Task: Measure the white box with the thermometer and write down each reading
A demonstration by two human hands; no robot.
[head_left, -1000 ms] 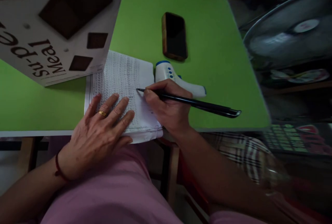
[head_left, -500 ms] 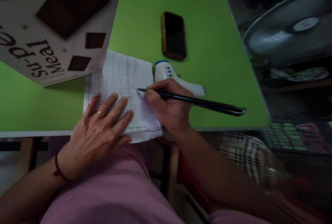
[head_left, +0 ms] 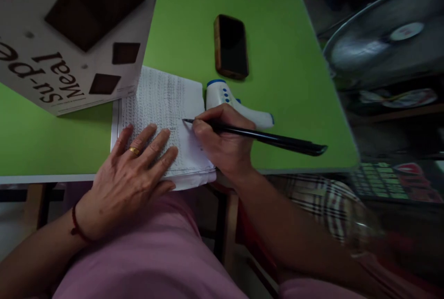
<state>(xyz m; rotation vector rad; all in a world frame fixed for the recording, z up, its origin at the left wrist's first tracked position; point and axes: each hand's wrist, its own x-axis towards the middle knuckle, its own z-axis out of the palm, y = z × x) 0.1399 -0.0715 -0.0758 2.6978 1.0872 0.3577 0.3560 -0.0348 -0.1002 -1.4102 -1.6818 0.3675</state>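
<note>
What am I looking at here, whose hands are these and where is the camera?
The camera sits on a person's head, looking down at their own two hands. The right hand grips a black pen, its tip on a handwritten paper. The left hand, wearing a ring, lies flat on that paper. Everything rests on a green table. Beyond the paper lie a dark phone and a white forehead thermometer. A printed white box stands at the upper left.

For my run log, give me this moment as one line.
right hand: writing with black pen | left hand: flat on paper | nearby: thermometer, phone, green table
</note>
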